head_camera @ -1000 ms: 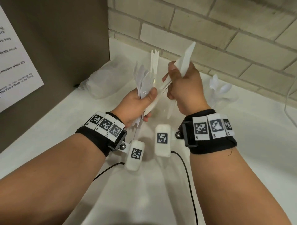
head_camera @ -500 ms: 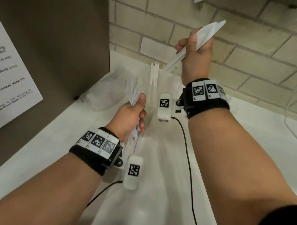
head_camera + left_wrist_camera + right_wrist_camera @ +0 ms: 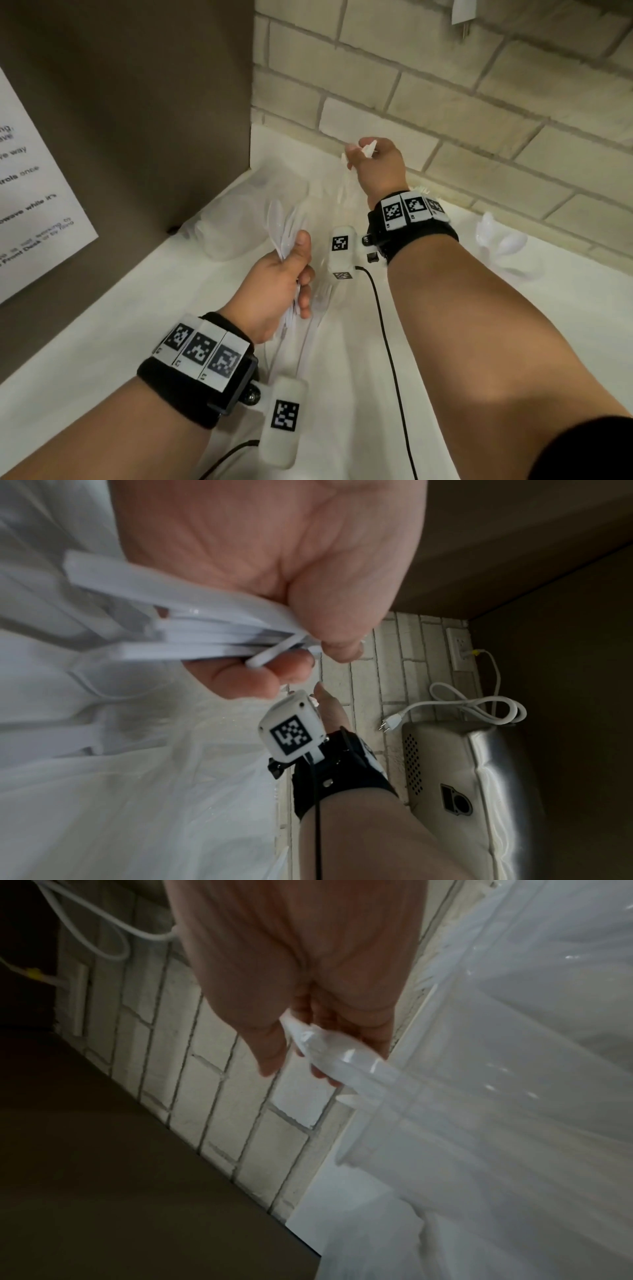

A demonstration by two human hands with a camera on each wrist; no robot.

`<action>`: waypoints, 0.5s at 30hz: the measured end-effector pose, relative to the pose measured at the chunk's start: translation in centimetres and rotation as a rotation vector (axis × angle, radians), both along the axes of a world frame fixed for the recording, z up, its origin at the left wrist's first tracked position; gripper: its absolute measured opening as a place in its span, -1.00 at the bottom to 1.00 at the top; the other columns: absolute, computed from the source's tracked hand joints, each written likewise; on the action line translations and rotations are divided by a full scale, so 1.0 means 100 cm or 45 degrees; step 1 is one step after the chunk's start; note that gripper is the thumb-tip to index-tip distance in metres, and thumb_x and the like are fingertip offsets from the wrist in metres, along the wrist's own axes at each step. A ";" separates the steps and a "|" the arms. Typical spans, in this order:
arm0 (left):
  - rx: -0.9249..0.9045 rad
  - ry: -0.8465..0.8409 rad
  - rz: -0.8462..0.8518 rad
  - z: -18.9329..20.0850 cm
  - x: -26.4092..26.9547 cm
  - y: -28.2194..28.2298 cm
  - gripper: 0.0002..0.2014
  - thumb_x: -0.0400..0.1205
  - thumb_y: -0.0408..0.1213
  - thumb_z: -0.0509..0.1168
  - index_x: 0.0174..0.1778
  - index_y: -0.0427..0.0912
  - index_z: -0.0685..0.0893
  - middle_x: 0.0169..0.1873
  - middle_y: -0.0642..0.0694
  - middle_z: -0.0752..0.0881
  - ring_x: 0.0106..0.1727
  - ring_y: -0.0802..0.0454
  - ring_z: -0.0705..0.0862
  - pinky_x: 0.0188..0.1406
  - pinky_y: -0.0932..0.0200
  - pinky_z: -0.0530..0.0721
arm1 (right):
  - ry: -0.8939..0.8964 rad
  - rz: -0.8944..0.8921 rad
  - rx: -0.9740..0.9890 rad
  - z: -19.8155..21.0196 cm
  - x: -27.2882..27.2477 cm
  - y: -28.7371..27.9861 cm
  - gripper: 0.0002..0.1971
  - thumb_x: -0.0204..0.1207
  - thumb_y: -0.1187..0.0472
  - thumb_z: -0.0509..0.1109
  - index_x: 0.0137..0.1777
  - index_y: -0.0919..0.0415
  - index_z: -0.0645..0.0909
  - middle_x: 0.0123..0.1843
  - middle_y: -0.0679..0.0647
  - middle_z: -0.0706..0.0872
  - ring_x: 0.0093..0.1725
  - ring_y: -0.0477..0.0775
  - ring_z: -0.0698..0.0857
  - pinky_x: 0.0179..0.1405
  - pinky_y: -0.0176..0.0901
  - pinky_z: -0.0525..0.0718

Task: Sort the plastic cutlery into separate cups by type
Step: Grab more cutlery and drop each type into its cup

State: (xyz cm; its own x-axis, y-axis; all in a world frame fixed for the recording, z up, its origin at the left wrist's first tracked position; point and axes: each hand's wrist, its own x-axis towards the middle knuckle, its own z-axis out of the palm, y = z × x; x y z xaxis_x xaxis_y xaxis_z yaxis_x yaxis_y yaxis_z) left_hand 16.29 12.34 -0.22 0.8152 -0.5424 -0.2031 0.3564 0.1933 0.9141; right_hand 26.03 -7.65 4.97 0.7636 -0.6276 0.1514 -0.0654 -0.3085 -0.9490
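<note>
The left hand fists a splayed plastic cutlery bundle, the right hand pinches the clear plastic bag: a tug could spill pieces

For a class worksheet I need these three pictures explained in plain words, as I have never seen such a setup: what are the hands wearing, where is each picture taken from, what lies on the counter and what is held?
No machine here: a person works with two bare hands, and each hand is a grip. Black wristbands carry square markers and a small white camera. The wide picture comes from a camera on the head; the other two look along each wrist at the fingers. The left hand grips a bundle of white plastic cutlery. The right hand holds white plastic pieces near the brick wall; their kind is blurred. On the white counter lie clear plastic bags and more white spoons.
</note>
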 end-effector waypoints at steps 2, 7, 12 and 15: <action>0.016 -0.011 -0.009 -0.001 -0.002 -0.001 -0.50 0.37 0.30 0.25 -0.37 -0.14 0.44 -0.51 -0.05 0.40 -0.60 0.01 0.40 -0.59 0.18 0.47 | 0.122 -0.030 -0.045 0.003 -0.002 -0.003 -0.53 0.48 0.06 0.49 0.33 0.23 0.55 0.18 0.12 0.67 0.18 0.08 0.65 0.27 -0.10 0.60; 0.009 -0.006 -0.060 0.000 -0.008 -0.005 -0.51 0.39 0.30 0.24 -0.36 -0.12 0.43 -0.49 -0.05 0.39 -0.59 0.02 0.38 -0.59 0.17 0.47 | 0.161 -0.039 -0.226 0.023 -0.015 -0.003 -0.39 0.55 0.17 0.41 0.57 0.29 0.35 0.56 0.15 0.46 0.52 0.08 0.46 0.52 -0.12 0.42; -0.073 0.011 -0.147 0.004 -0.013 -0.003 -0.48 0.38 0.34 0.20 -0.28 -0.13 0.46 -0.49 -0.05 0.37 -0.61 0.06 0.35 -0.61 0.20 0.44 | 0.036 0.085 -0.251 0.056 -0.061 0.010 -0.72 0.53 0.25 0.43 0.24 0.17 0.68 0.11 -0.04 0.74 0.14 -0.12 0.68 0.21 -0.31 0.59; -0.136 0.110 -0.238 0.009 -0.017 -0.002 -0.36 0.34 0.44 0.09 -0.17 -0.15 0.49 -0.52 -0.02 0.35 -0.65 0.09 0.28 -0.67 0.26 0.36 | 0.117 0.294 -0.230 0.064 -0.102 0.025 -0.80 0.52 0.27 0.46 0.13 0.16 0.72 -0.09 -0.05 0.76 -0.10 -0.14 0.73 0.03 -0.26 0.68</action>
State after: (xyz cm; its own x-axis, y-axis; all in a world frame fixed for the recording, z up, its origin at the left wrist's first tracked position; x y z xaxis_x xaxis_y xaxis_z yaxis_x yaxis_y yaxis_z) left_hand 14.61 12.14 0.70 0.6807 -0.7043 -0.2014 0.4714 0.2107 0.8564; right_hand 15.85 -5.17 11.37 0.8987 -0.4048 0.1685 -0.0565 -0.4881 -0.8710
